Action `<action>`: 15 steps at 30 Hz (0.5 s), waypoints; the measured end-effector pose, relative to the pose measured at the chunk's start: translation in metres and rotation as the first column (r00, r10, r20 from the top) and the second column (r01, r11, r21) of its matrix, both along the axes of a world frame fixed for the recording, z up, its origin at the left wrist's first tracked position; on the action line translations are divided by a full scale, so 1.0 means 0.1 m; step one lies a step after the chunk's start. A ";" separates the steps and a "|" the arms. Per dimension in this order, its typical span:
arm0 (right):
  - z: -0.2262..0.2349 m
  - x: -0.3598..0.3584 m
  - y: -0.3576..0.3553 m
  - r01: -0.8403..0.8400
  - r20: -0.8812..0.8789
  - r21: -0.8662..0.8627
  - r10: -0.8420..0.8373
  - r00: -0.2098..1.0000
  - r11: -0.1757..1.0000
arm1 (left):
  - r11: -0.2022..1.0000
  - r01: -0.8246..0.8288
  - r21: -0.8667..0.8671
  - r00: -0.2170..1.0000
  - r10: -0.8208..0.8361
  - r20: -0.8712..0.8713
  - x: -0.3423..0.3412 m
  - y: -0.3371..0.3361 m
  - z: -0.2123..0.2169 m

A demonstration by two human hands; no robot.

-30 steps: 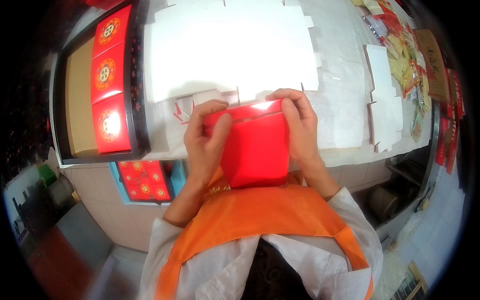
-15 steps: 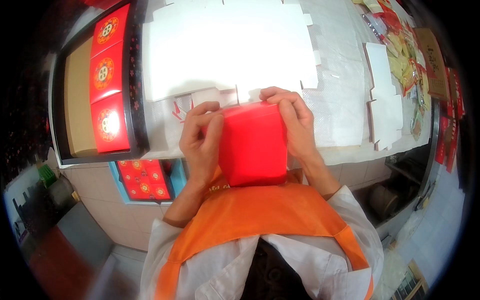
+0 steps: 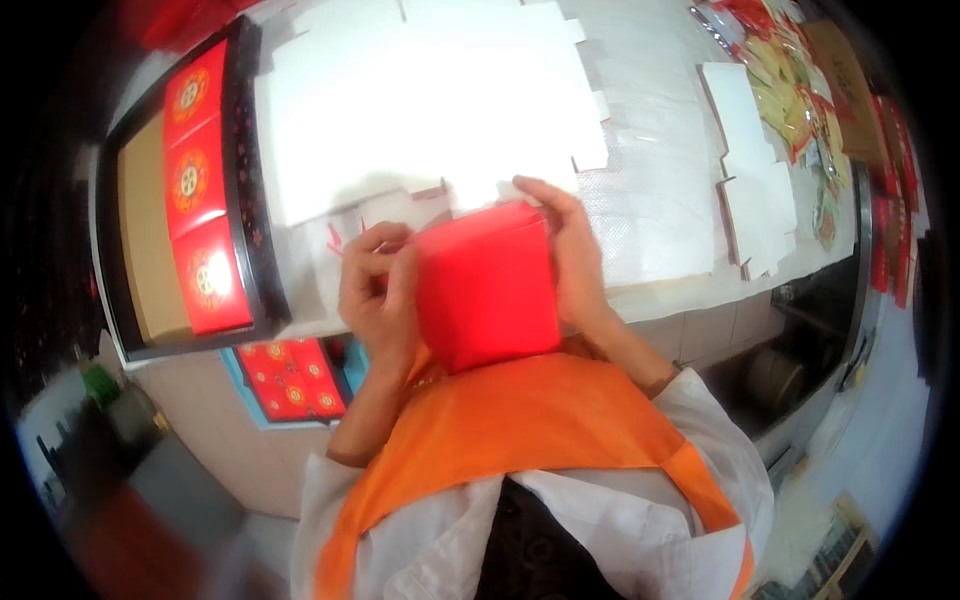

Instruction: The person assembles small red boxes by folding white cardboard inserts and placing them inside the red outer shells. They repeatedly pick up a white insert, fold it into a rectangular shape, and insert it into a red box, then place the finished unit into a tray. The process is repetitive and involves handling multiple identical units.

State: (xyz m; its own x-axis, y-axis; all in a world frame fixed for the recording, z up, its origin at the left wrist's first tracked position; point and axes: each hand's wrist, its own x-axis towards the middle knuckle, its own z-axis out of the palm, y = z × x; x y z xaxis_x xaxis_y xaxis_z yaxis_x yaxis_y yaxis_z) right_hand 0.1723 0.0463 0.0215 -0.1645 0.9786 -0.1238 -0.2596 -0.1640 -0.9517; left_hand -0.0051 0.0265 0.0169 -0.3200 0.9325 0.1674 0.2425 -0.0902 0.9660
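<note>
Head view: a red folded cardboard box (image 3: 487, 285) is gripped between the left hand (image 3: 375, 290) and right hand (image 3: 572, 250); even pressure on both sides is judged best.

Both hands (image 3: 470, 275) gripping red box (image 3: 488, 287), white worktable (image 3: 660, 230)

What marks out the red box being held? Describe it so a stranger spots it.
Start at the white table; at its near edge, just above the orange apron, both hands grip a red box. Unlike the patterned red boxes in the black tray to the left, it is plain red.
</note>
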 end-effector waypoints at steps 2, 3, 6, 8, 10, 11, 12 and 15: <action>-0.02 0.11 -0.16 -0.049 0.160 0.026 0.044 0.986 0.998 | 0.988 0.143 0.063 0.915 -0.108 -0.388 -0.07 0.09 0.15; -0.07 0.17 -0.20 -0.083 0.226 0.038 0.072 0.971 0.996 | 0.960 0.240 -0.143 0.864 -0.279 -0.419 -0.04 0.16 0.37; 0.12 0.20 0.07 -0.331 0.384 0.263 0.216 0.898 0.906 | 0.683 0.380 -0.623 0.686 -0.661 -0.306 -0.11 0.30 0.91; 0.18 0.03 0.33 -0.266 0.297 0.550 0.113 0.948 0.792 | 0.673 0.532 -0.514 0.691 -0.696 -0.196 -0.24 0.47 0.88; 0.17 0.03 0.62 -0.295 0.239 0.528 0.193 0.951 0.796 | 0.753 0.554 -0.355 0.710 -0.650 -0.270 -0.35 0.66 0.72; 0.27 0.08 0.75 -0.321 0.196 0.506 0.255 0.947 0.801 | 0.787 0.544 -0.291 0.731 -0.615 -0.295 -0.35 0.69 0.72; 0.43 0.24 0.91 -0.404 0.368 0.392 0.262 0.892 0.827 | 0.822 0.508 -0.258 0.810 -0.558 -0.183 -0.31 0.77 0.76; 0.34 0.87 1.27 -0.059 0.456 0.537 -0.230 0.860 0.842 | 0.891 0.352 -0.287 0.930 -0.367 0.001 -0.34 0.87 0.73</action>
